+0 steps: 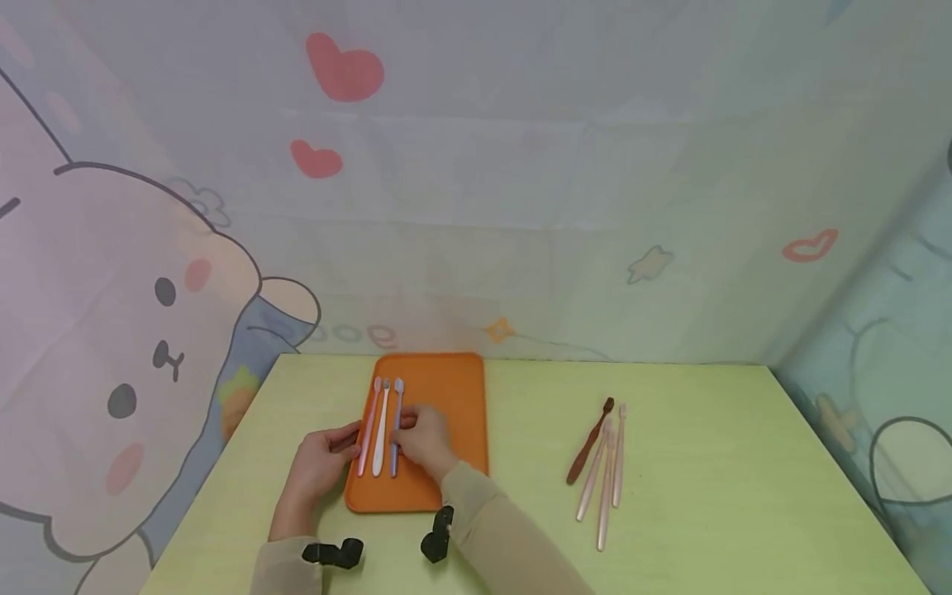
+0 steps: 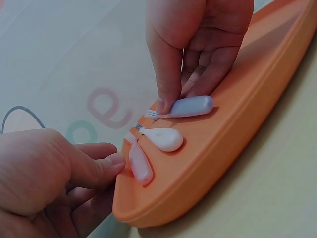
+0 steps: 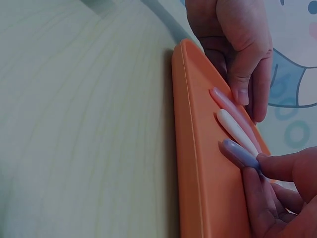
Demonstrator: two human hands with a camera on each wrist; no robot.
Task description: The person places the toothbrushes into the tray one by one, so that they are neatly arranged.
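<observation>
An orange tray [image 1: 454, 413] lies on the table with three toothbrushes side by side in its left part. They are a pink toothbrush [image 1: 368, 438], a white toothbrush [image 1: 381, 438] and a bluish-purple toothbrush [image 1: 394, 467]. My right hand [image 1: 427, 438] pinches the bluish-purple toothbrush between thumb and fingers, as the right wrist view shows at its handle [image 3: 238, 152]. At the tray's left edge, my left hand [image 1: 320, 467] grips the rim, thumb on top; its other fingers [image 2: 94, 210] are partly hidden outside the wall.
Right of the tray, a brown toothbrush [image 1: 587, 446] lies beside several pale pink toothbrushes [image 1: 604, 512], some overlapping, on the yellow-green table [image 1: 706, 463]. A printed cloth [image 1: 521, 182] hangs behind the table's back edge. Black wrist cameras [image 1: 335, 554] sit on both sleeves.
</observation>
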